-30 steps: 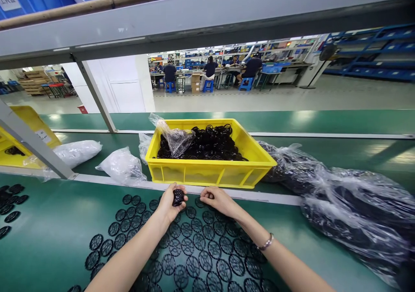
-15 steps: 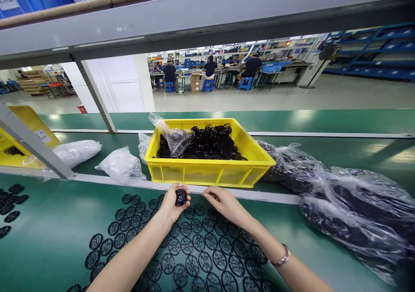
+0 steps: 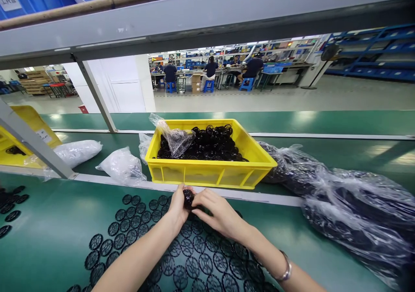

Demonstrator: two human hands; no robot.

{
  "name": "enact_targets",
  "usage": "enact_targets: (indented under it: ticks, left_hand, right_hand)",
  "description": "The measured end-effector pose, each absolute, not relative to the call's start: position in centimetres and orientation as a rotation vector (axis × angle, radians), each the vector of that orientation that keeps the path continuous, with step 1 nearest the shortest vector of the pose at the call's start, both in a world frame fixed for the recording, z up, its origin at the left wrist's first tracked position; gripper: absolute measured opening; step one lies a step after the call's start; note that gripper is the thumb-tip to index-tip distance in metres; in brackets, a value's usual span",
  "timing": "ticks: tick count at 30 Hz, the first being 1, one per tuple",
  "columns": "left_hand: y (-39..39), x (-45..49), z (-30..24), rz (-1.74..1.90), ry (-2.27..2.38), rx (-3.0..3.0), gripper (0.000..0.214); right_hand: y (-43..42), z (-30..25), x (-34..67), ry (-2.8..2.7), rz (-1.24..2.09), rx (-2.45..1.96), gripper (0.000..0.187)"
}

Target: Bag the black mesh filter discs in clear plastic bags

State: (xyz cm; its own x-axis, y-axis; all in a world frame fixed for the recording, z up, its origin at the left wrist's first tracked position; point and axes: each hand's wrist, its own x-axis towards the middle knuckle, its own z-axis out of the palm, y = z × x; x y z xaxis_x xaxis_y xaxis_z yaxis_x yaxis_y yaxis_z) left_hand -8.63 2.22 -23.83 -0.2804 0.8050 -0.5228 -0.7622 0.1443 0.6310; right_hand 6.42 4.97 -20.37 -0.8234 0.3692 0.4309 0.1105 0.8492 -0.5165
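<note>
My left hand (image 3: 180,205) is closed around a small stack of black spoked plastic discs (image 3: 188,199), just in front of the yellow bin. My right hand (image 3: 214,210) reaches in from the right, its fingertips and thumb pinched on the near right side of that stack. Whether it grips one disc or several is hidden by the fingers. Beneath both arms, many similar black spoked discs (image 3: 205,262) lie flat in rows on the green table (image 3: 52,235).
A yellow bin (image 3: 207,173) of loose black parts stands behind my hands, a clear plastic bag (image 3: 177,140) draped inside. Full plastic bags (image 3: 353,205) lie at right, white bags (image 3: 121,164) at left. A grey post (image 3: 94,93) and overhead beam (image 3: 207,28) frame the table.
My right hand has moved left and now touches the stack in my left hand. The left hand, with the stack, has shifted slightly right.
</note>
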Motion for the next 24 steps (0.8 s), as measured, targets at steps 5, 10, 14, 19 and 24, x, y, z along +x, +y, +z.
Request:
enact_targets:
  ticks: [5,10,14,19,24]
  left_hand:
    - [1.3,-10.4,-23.2,1.663,1.102,-0.064,0.024]
    - [0.4,-11.9,-22.5,1.725,1.112,-0.100,0.026]
    - [0.1,-12.4,-22.2,1.699,1.111,-0.092,0.027]
    - [0.5,-11.2,-22.0,1.612,1.073,-0.060,0.030]
    - [1.5,-9.0,-22.1,1.542,0.987,-0.010,0.025]
  right_hand:
    - [8.5,-22.0,5.5,-2.220,1.240,-0.774,0.025]
    - [10.3,-25.4,3.1,-2.332,1.170,-0.857,0.013]
    - [9.3,-25.3,2.8,-2.375,0.994,-0.852,0.006]
    - [8.2,-21.9,4.0,-2.338,0.886,-0.741,0.014]
    - [6.6,-19.8,4.8,-2.530,0.543,-0.309,0.027]
